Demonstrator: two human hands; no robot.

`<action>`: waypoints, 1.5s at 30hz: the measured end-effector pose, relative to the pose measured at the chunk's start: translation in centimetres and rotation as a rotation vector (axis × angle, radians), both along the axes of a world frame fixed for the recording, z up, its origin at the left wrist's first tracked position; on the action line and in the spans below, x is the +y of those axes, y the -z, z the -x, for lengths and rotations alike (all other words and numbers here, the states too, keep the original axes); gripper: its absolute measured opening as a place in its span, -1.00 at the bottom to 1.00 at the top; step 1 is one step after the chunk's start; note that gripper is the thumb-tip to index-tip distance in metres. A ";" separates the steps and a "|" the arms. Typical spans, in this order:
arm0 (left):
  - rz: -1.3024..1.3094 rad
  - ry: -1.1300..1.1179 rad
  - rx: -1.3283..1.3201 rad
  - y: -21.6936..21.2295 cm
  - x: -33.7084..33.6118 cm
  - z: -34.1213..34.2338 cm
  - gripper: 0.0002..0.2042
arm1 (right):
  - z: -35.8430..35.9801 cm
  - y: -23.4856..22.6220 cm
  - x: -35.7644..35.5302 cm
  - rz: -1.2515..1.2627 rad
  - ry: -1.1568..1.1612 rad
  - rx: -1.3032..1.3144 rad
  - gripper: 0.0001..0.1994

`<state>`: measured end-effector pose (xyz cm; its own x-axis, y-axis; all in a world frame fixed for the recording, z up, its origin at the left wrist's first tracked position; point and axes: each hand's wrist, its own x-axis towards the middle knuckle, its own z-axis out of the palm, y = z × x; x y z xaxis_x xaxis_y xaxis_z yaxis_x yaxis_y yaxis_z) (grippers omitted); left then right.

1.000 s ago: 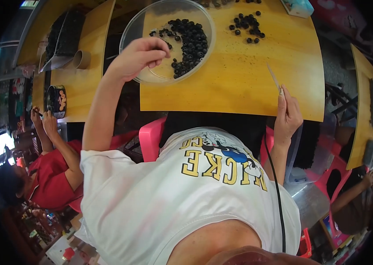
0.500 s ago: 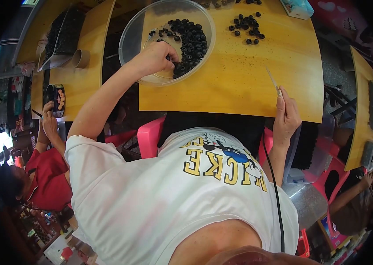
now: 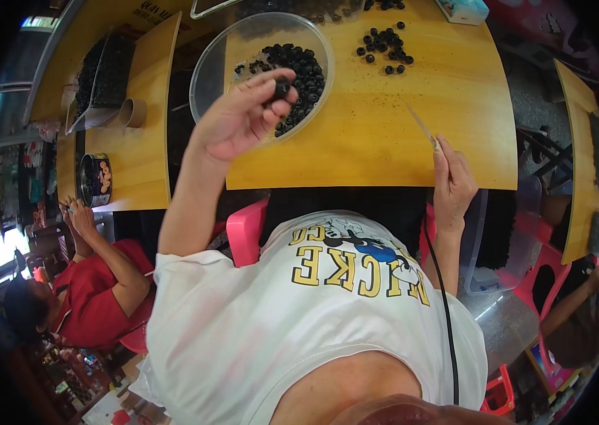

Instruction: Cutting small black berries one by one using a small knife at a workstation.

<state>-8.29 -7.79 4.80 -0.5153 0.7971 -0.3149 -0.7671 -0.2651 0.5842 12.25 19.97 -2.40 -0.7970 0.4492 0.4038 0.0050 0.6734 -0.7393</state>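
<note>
The left hand [image 3: 243,119] pinches a black bead [image 3: 282,88] over the tub [image 3: 209,74]. The right hand [image 3: 454,177] grips a thin blade [image 3: 420,124] above the desk [image 3: 356,159].

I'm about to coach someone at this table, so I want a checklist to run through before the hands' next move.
1. Left hand has one black bead gripped: ok, held in the fingers.
2. Right hand grips the knife by its handle end: ok.
3. Blade clear of the left hand: ok, well apart.
4. Tub wholly over the table: not ok, its left side passes the edge.
5. Tabletop free of crumbs: not ok.
6. Blade sharp: cannot tell.
</note>
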 end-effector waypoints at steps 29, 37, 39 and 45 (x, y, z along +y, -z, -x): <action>-0.266 -0.101 -0.668 4.5 8.8 -10.3 -0.84 | -0.2 -3.1 -1.8 -0.248 -0.231 0.240 -0.59; -0.197 -0.137 -0.488 5.2 8.6 -10.2 -0.82 | -0.1 -2.7 -1.9 -0.247 -0.225 0.225 -0.61; -0.189 -0.128 -0.418 5.3 8.6 -10.2 -0.80 | 0.0 -2.6 -1.9 -0.239 -0.215 0.222 -0.62; -0.175 -0.134 -0.233 5.6 8.5 -10.3 -0.80 | -0.1 -2.5 -1.9 -0.227 -0.227 0.218 -0.63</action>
